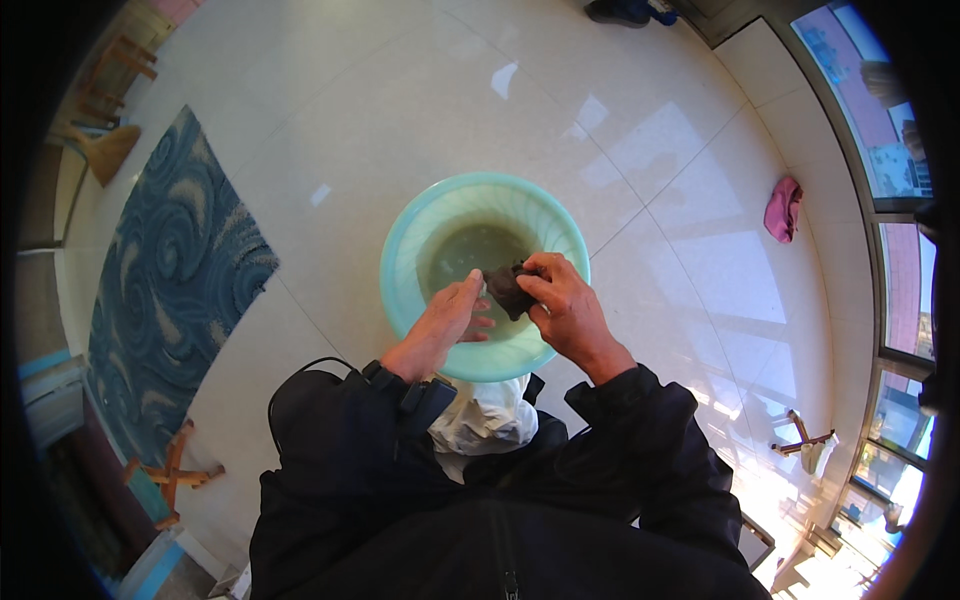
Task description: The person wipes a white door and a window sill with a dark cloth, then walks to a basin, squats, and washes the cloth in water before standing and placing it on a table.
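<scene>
A light green plastic basin (411, 225) stands on the floor before me, with cloudy grey water (472, 247) in it. Over its right half my right hand (559, 300) grips a crumpled dark brown cloth (510, 291), fingers bent around its right end. My left hand (451, 311) is beside the cloth's left edge, its fingers spread and lower than the thumb. The thumb tip lies close to the cloth; whether it touches cannot be made out. Below the basin's near rim lies a white cloth or bag (484, 412), partly covered by my sleeves.
Glossy pale tiles (337, 127) surround the basin. A blue swirl-patterned rug (176, 262) lies left, near a wooden folding stool (174, 474) and a broom (111, 152). Rightward are a pink cloth (784, 210), another small stool (802, 439) and windows. A dark shoe (619, 13) shows at the top.
</scene>
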Demonstrator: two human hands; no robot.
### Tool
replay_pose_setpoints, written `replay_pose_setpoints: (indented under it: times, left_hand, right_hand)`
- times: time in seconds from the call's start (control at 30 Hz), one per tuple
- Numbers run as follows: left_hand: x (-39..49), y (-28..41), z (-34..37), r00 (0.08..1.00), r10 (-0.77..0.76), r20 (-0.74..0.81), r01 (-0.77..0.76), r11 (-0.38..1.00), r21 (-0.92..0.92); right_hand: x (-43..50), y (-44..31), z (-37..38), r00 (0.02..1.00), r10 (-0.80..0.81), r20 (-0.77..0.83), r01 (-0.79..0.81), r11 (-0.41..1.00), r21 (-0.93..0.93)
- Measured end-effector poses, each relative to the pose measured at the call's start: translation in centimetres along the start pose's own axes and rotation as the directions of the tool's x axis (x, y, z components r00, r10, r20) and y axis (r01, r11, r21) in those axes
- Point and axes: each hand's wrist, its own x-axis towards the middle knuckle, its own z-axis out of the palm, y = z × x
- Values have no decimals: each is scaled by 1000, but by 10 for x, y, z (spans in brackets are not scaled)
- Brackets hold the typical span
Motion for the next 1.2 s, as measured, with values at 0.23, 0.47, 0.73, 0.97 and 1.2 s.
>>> replay_pose_setpoints:
  times: [0.23,0.47,0.73,0.97,1.2]
  left_hand:
    - [13,-9,-11,964,7,265,91,931,-354]
    - [11,-4,-10,980,64,188,12,926,-377]
    - [13,4,0,992,121,40,-100,930,-353]
    - [4,15,10,986,163,-41,-167,927,-336]
    - [-4,15,13,979,193,68,-183,975,-124]
  right_hand:
    - [-16,-36,20,971,-217,99,200,968,154]
    - [-23,-33,17,982,-154,109,89,888,451]
    - [-25,-20,15,979,104,173,-201,567,799]
    - [-24,-13,7,948,214,236,-317,569,759]
    - [-21,-5,-2,809,360,465,-578,342,741]
